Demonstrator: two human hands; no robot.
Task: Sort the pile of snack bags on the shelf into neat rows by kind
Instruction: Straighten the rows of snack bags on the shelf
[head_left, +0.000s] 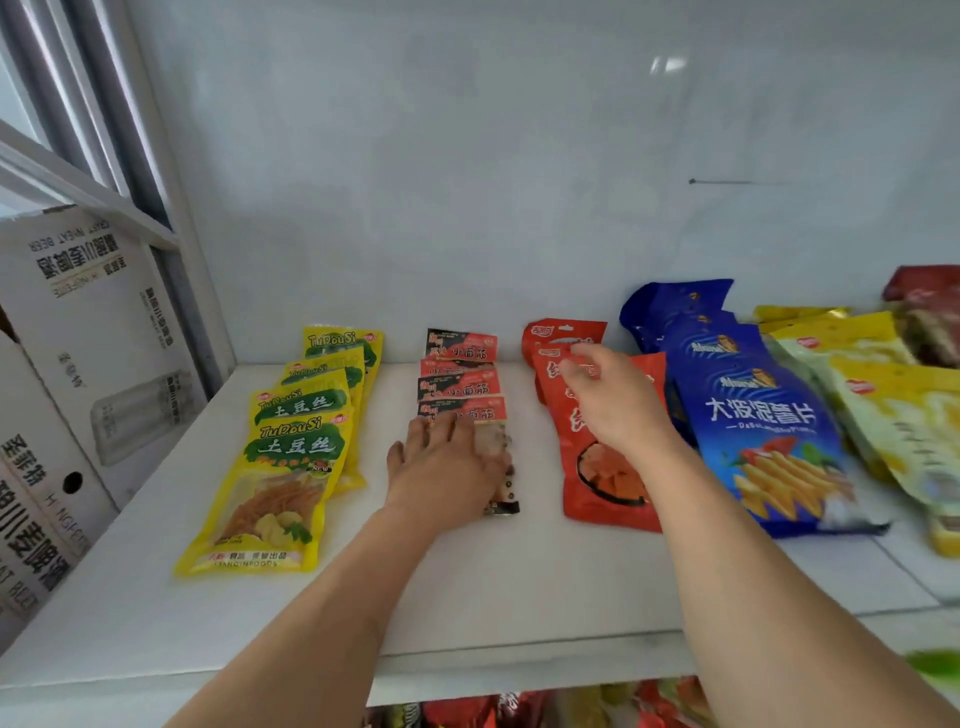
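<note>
White shelf board (519, 582) carries the snack bags in rows that run from the front edge back toward the wall. At the left, four yellow potato-strip bags (275, 483) overlap one another like shingles. Just to their right lies a row of small red-and-black gluten-strip packets (462, 387), and the left hand (447, 467) lies flat on the nearest packet of that row, fingers straight and spread, pressing it to the board. Next comes a row of red-orange bags (597, 488); the right hand (613, 400) hovers over the middle of it with fingers loosely bent toward a rear bag, and whether they pinch its edge cannot be told through the blur. Right of that hand, dark blue chip bags (753, 415) lie stacked and leaning, and beyond them pale yellow-green bags (883, 410) sit in a loose heap. Cardboard boxes (78, 364) stand at the left of the shelf.
</note>
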